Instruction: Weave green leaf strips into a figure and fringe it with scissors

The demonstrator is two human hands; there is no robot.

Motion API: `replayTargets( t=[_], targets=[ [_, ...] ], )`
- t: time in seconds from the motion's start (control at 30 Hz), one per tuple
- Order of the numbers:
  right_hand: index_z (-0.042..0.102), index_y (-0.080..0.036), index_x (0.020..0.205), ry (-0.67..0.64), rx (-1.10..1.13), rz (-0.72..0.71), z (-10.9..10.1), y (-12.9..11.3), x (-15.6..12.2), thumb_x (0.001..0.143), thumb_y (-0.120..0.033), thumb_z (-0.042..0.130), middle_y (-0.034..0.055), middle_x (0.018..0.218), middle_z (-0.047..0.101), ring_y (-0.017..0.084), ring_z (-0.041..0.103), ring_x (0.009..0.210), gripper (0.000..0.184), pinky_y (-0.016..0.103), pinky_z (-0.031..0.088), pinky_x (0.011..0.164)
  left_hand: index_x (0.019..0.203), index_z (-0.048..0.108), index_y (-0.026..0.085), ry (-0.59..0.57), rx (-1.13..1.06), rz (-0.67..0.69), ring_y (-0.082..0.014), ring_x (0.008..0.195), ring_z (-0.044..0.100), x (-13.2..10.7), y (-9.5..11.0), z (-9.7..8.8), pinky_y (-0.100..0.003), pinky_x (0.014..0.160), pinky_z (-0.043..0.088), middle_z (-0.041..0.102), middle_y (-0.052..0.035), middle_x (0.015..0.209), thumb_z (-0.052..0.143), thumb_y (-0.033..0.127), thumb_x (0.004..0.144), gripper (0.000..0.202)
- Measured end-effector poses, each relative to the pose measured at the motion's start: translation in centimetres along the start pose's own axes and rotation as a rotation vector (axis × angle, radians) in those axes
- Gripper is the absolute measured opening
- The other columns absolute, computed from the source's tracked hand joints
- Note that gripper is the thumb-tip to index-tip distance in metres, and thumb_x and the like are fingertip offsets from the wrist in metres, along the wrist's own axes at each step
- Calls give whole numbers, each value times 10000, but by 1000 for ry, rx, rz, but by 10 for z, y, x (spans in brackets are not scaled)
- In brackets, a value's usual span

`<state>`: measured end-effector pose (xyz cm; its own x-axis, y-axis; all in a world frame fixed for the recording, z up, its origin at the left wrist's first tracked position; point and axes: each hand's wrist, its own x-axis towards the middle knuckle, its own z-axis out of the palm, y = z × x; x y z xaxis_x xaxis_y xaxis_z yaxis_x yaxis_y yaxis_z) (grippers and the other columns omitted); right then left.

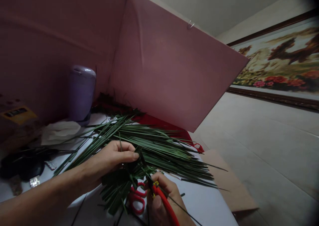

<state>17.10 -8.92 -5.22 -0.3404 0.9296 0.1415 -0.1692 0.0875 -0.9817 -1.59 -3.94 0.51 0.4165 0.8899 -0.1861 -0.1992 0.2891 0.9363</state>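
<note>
My left hand (pixel 116 154) pinches a folded piece of green palm leaf (pixel 117 188) between thumb and fingers, its fanned strips hanging down. My right hand (pixel 160 209) is closed around red-handled pliers (pixel 168 204), with a bit of yellow near the pivot. Their dark jaws reach up to the leaf piece, close to my left fingertips; whether they grip a strip I cannot tell. Below the leaf, red-handled scissors (pixel 136 202) lie on the white table, blades hidden. Behind my hands spreads a pile of long narrow green leaves (pixel 159 144).
A purple lidded container (pixel 82 93) stands at the back left beside white tissue (pixel 59 132). Dark objects (pixel 23 163) lie at the left. Pink panels (pixel 169 60) rise behind the white table (pixel 206 206). A cardboard box (pixel 226 181) is beyond its right edge.
</note>
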Motion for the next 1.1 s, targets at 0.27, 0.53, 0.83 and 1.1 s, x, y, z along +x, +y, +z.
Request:
replayTargets(
  t=[0.27, 0.53, 0.83, 1.1],
  targets=[
    [439, -170, 755, -61, -131, 27, 1, -15, -1, 543, -771, 549, -65, 559, 345, 60, 242, 490, 647, 203, 184, 458, 607, 545, 172, -43, 7, 7, -76, 425, 455, -1, -2, -1, -196, 439, 359, 542, 41, 502, 683, 265, 652, 172],
    [453, -171, 749, -24, -187, 24, 1, -15, -2, 530, -791, 529, -75, 538, 325, 59, 221, 482, 662, 207, 182, 457, 557, 540, 163, -72, 1, 6, -63, 405, 424, 0, -1, -1, -189, 427, 311, 510, 54, 461, 677, 234, 651, 181],
    [474, -179, 757, -17, -109, 26, 4, -15, -1, 515, -774, 566, -62, 549, 349, 70, 257, 484, 648, 207, 235, 471, 546, 570, 150, -95, -11, -49, -75, 399, 460, 4, -7, -6, -194, 410, 322, 552, 26, 471, 736, 301, 596, 229],
    [530, -168, 826, -6, -117, 32, -4, -17, -2, 561, -751, 561, -29, 562, 434, 81, 333, 460, 641, 205, 248, 428, 607, 558, 158, -17, -21, 6, -58, 396, 447, 6, -5, -8, -173, 403, 321, 538, 54, 480, 775, 270, 563, 248]
  ],
)
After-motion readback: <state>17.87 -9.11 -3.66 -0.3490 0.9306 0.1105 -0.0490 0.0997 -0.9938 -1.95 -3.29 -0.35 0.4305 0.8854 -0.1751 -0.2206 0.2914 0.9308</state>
